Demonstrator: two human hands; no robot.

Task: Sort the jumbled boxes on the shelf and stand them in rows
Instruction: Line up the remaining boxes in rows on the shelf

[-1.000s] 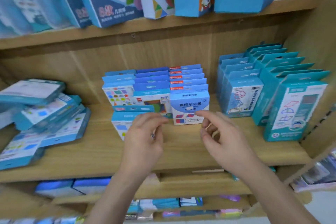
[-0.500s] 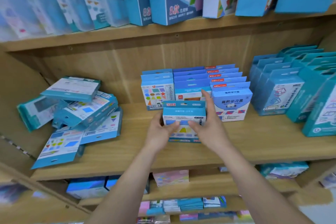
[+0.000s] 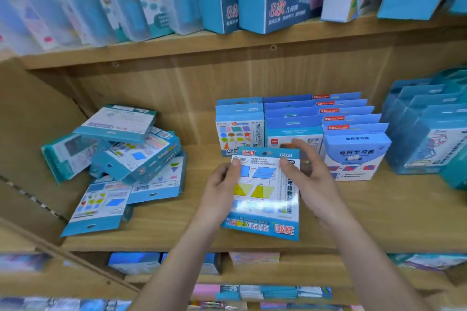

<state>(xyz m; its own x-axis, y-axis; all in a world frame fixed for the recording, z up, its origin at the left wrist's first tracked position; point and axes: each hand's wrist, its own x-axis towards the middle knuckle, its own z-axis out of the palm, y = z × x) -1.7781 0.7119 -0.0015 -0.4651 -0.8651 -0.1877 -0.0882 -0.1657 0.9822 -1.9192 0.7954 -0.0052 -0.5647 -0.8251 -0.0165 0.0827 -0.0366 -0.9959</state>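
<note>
Both hands [image 3: 267,184] around tilted box [image 3: 262,199]

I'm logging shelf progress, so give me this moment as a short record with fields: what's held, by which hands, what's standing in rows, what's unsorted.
held item: blue box with shape pictures, face up, tilted
left hand: grips the box's left edge
right hand: grips its right edge
standing rows: small blue boxes behind the hands; taller teal boxes at right
unsorted: jumbled pile lying at left
surface: wooden shelf
</note>
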